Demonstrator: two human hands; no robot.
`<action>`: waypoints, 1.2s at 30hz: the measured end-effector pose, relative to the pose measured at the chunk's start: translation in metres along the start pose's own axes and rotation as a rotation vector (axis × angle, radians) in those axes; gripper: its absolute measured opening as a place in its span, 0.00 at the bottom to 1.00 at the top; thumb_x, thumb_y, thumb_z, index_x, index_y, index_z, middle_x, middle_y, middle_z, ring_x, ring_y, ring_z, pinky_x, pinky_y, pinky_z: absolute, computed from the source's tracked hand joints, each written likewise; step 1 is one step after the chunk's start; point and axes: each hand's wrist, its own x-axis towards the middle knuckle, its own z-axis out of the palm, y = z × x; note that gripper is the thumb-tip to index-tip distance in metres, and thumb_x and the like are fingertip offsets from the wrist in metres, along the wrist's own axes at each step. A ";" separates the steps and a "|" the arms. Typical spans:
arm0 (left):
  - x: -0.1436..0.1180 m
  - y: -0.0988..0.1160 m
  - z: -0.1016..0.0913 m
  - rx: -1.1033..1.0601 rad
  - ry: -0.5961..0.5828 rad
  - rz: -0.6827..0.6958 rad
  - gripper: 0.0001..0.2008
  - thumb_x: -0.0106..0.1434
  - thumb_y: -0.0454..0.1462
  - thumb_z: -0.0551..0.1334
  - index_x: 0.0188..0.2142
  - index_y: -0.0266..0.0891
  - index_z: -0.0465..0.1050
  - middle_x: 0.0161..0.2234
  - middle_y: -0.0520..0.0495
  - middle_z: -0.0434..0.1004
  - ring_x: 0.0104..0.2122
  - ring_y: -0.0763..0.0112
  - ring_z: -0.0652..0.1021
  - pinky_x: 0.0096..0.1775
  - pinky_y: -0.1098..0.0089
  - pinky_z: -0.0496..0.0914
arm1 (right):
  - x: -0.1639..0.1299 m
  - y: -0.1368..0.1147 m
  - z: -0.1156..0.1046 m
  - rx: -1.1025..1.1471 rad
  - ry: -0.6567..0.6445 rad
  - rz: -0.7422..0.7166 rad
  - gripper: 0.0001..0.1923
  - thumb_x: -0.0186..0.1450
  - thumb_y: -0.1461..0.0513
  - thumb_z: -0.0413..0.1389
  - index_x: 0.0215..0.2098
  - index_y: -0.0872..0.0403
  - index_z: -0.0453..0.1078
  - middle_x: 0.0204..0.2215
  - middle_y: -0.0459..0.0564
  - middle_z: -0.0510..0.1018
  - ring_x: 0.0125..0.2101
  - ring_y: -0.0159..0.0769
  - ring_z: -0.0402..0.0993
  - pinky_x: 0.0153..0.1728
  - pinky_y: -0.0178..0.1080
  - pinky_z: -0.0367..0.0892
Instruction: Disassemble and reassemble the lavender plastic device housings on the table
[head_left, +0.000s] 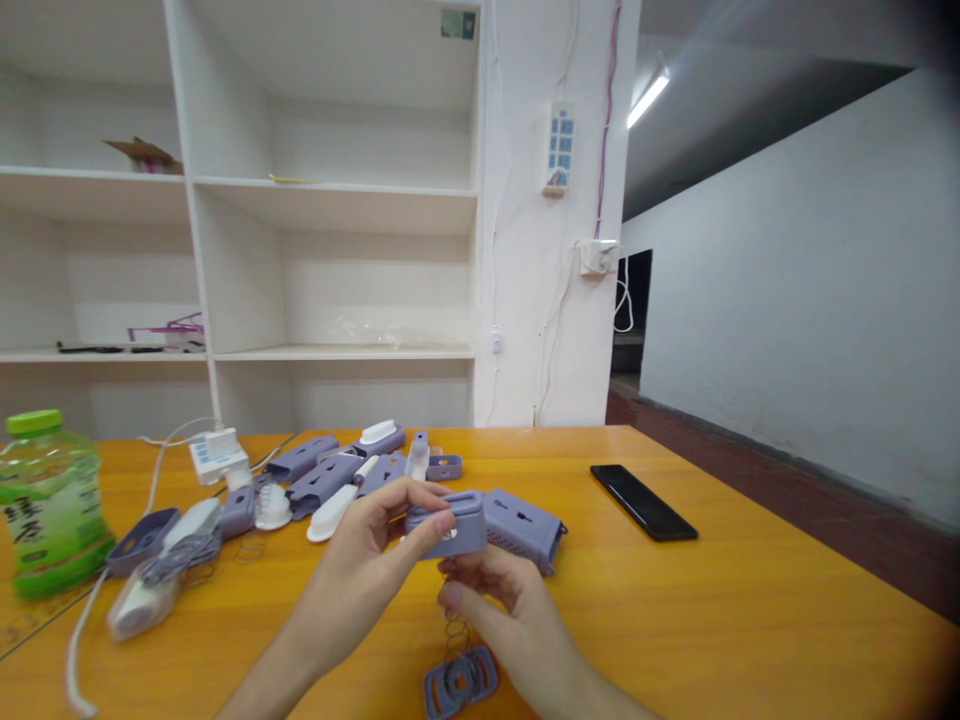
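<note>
My left hand (364,560) grips a small purple plastic housing (469,525) between thumb and fingers, a little above the table. Just under the housing is my right hand (517,610), its fingers curled and its thumb near the fingertips; what they pinch, if anything, is too small to make out. Thin wire springs (456,632) show below those fingers. Beneath them lies a flat purple part (461,682) with a round middle and cut-out ends. Behind my right hand, a larger purple casing (525,528) with slots and perforations rests on the table.
Several purple casings (324,484) and white brush heads (271,506) lie in a cluster at the back left. A green-capped bottle (52,510), power strip (217,457) and white cable (79,650) are left. A black phone (643,502) lies right on the orange table (720,620).
</note>
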 end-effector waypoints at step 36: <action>0.002 -0.003 -0.001 0.051 -0.015 -0.007 0.09 0.66 0.44 0.65 0.38 0.40 0.74 0.46 0.45 0.78 0.49 0.59 0.77 0.48 0.65 0.73 | -0.004 0.002 -0.001 0.048 -0.030 -0.035 0.14 0.66 0.55 0.61 0.43 0.56 0.76 0.34 0.52 0.80 0.35 0.38 0.76 0.40 0.40 0.70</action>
